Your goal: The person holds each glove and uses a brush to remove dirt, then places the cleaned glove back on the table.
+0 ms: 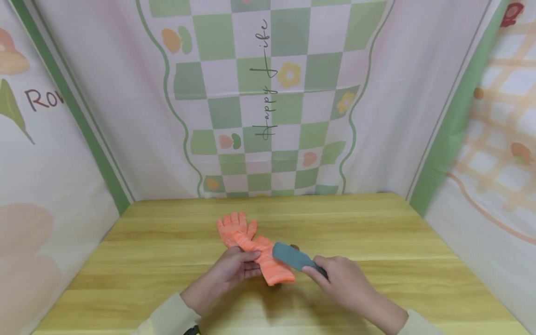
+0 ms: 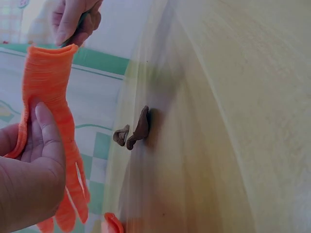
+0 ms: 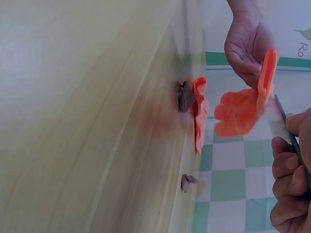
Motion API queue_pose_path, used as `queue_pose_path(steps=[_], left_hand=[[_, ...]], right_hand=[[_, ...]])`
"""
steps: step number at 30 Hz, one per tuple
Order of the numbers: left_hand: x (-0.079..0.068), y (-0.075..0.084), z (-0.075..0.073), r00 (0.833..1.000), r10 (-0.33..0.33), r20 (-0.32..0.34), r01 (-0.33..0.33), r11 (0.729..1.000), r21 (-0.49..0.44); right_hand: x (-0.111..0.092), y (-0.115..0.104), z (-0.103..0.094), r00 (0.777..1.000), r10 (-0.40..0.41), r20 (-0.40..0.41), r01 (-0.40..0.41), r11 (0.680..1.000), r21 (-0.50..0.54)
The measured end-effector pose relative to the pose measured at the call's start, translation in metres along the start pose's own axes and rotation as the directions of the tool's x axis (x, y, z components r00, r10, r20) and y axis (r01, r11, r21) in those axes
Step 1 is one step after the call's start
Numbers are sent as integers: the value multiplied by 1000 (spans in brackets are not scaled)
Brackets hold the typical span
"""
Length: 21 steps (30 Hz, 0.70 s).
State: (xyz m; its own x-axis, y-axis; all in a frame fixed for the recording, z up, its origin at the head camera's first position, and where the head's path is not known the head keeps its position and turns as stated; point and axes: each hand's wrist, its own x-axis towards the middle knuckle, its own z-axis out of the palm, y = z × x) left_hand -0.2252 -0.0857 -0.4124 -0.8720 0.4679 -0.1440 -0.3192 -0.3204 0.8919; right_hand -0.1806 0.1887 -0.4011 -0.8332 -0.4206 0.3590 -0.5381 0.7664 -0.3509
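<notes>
My left hand [image 1: 236, 270] grips an orange knit glove [image 1: 277, 270] around its middle, thumb on top, above the table. In the left wrist view the glove's cuff [image 2: 48, 68] points up and its fingers hang down. My right hand [image 1: 341, 279] holds the dark handle of a flat blue-grey paddle [image 1: 293, 257], whose exact kind I cannot tell. From the head view the paddle's end overlaps the glove's edge; whether they touch is unclear. A second orange glove [image 1: 234, 225] lies on the table just beyond the left hand.
Two small dark brown lumps [image 2: 141, 128] lie on the wooden table [image 1: 167, 237], partly hidden in the head view. One lump [image 3: 185, 97] appears close to the lying glove in the right wrist view. Patterned curtains [image 1: 268, 102] enclose the table at the back and sides.
</notes>
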Motion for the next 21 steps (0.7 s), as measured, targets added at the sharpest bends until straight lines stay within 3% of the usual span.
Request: queue_pose_path(steps=[7,15,21], left_hand=[[1,3,-5,999,20,35,-19,1000,-18],[2,1,-5,999,-7,53,7,1000,-2],[2,1,-3,997,-15,81,15,1000,-2]], right_hand=[[2,9,-9,998,59,-30,-59,998,7],[11,-1,-14,997,22,-68,-16,995,94],[18,-14,-7,998,-45,-37,51,982,181]])
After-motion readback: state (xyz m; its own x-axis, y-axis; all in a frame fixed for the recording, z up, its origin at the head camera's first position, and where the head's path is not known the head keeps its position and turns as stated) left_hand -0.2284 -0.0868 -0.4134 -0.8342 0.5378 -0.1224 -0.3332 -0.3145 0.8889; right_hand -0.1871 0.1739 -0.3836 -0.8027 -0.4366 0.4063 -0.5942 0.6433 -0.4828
